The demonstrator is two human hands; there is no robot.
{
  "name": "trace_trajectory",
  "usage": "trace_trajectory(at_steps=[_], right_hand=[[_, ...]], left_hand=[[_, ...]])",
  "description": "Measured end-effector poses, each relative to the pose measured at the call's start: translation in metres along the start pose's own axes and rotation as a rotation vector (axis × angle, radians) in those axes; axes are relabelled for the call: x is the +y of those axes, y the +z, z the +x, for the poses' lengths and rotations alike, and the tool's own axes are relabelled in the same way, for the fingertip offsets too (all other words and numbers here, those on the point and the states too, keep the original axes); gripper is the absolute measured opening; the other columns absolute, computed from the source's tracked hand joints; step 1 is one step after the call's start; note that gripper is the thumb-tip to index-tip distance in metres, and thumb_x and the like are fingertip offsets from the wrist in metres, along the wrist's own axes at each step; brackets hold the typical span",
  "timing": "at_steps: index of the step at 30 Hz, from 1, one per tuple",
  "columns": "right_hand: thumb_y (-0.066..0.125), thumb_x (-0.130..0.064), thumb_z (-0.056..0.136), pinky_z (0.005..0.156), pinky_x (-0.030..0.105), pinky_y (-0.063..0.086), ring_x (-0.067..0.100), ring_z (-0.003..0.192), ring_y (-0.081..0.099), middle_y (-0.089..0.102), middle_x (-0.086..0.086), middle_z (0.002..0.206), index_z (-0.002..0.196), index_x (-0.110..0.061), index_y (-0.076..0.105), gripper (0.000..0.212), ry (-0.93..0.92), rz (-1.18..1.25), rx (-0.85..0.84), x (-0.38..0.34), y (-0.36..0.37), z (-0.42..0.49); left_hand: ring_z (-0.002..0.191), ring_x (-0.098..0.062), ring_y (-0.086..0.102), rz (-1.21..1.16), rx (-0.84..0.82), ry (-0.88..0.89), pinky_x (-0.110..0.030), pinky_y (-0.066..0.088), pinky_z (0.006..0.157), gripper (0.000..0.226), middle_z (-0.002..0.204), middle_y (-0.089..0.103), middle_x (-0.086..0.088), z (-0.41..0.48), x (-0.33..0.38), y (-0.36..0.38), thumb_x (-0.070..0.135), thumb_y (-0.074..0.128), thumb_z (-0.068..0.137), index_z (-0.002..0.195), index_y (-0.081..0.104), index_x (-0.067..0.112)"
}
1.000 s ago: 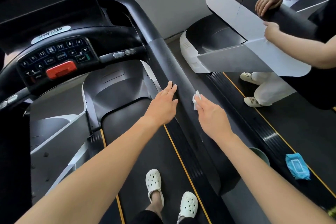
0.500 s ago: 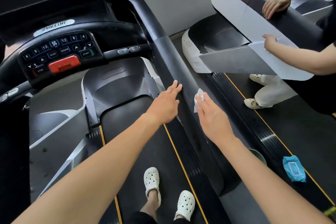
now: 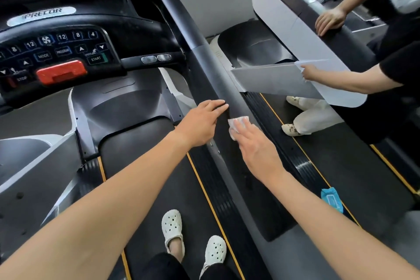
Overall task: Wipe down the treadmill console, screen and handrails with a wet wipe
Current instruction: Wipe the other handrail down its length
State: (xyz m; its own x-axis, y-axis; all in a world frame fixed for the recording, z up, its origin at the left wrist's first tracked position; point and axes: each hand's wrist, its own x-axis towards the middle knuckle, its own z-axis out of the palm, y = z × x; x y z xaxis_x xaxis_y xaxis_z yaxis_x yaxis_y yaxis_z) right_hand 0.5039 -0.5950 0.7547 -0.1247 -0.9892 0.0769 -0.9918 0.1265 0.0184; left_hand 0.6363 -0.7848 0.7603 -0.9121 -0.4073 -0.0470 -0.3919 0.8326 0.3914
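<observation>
A wipe (image 3: 238,120) on a treadmill handrail (image 3: 204,59)
The right hand (image 3: 256,148) presses it flat, fingers straight; the left hand (image 3: 202,123) rests on the handrail just beside, fingers straight, holding nothing

Badge (image 3: 42,15) on console (image 3: 129,29) reads PRECOR; keypad btns (image 3: 43,55): 12, 8, 4, MODE, PROGRAM, START, STOP.

The console (image 3: 127,29) is black, with blue-rimmed keys (image 3: 62,37), a red stop bar (image 3: 61,73) and a START key (image 3: 97,59) edged in green. The handrail (image 3: 204,57) is dark grey to black, and the wet wipe (image 3: 236,120) is white. Yellow lines (image 3: 203,191) edge the charcoal belt (image 3: 154,166). The clogs (image 3: 172,225) are cream, dotted with holes. The wipes packet (image 3: 331,199) is blue.
</observation>
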Motion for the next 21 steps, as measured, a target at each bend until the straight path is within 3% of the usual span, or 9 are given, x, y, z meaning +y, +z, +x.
trace_trajectory(at_steps=[3,8,13,16,19,21], right_hand=[[0.056,-0.004,0.097,0.123,0.039,0.026,0.028,0.149,0.032,0.041,0.009,0.157,0.151,-0.011,0.044,0.055,-0.023,-0.034,-0.034,-0.001,-0.003,-0.013],[0.052,0.001,0.095,0.124,0.046,0.026,0.035,0.151,0.028,0.041,0.015,0.157,0.151,-0.002,0.042,0.057,-0.031,-0.175,-0.045,-0.018,-0.007,0.043],[0.036,-0.009,0.099,0.127,0.049,0.012,0.039,0.156,0.006,0.033,0.017,0.162,0.154,-0.001,0.035,0.056,-0.074,-0.371,-0.194,-0.024,0.000,0.062],[0.038,-0.016,0.102,0.126,0.054,0.002,0.036,0.156,-0.003,0.021,0.018,0.166,0.158,-0.001,0.021,0.060,-0.224,-0.457,-0.341,-0.025,-0.002,0.031],[0.035,-0.021,0.105,0.122,0.053,-0.016,0.031,0.157,-0.006,0.009,0.014,0.169,0.159,-0.003,0.015,0.060,-0.350,-0.521,-0.528,-0.031,-0.012,0.009],[0.036,-0.020,0.105,0.122,0.052,-0.016,0.029,0.157,-0.003,0.011,0.013,0.169,0.159,-0.005,0.017,0.059,-0.334,-0.509,-0.500,-0.030,-0.018,0.017]], left_hand=[[0.153,-0.028,0.023,0.068,-0.018,0.061,-0.045,0.036,0.119,0.066,0.169,0.020,0.006,0.007,-0.014,-0.003,0.011,0.045,0.101,0.162,0.026,0.028],[0.154,-0.030,0.022,0.059,-0.038,0.112,-0.047,0.036,0.118,0.076,0.171,0.011,0.010,0.015,-0.031,-0.002,0.007,0.048,0.097,0.163,0.019,0.030],[0.155,-0.030,0.022,0.033,-0.052,0.181,-0.046,0.035,0.119,0.084,0.171,0.009,0.016,0.017,-0.050,-0.004,0.000,0.049,0.092,0.164,0.018,0.030],[0.155,-0.029,0.021,0.020,-0.050,0.200,-0.046,0.036,0.119,0.090,0.170,0.006,0.019,0.016,-0.054,-0.002,-0.003,0.049,0.089,0.164,0.015,0.033],[0.155,-0.030,0.021,0.033,-0.044,0.227,-0.047,0.038,0.118,0.093,0.171,0.004,0.018,0.017,-0.058,0.001,-0.003,0.050,0.088,0.164,0.012,0.034],[0.156,-0.029,0.019,0.041,-0.039,0.228,-0.047,0.037,0.118,0.093,0.171,0.004,0.015,0.018,-0.059,0.000,-0.002,0.052,0.088,0.164,0.013,0.034]])
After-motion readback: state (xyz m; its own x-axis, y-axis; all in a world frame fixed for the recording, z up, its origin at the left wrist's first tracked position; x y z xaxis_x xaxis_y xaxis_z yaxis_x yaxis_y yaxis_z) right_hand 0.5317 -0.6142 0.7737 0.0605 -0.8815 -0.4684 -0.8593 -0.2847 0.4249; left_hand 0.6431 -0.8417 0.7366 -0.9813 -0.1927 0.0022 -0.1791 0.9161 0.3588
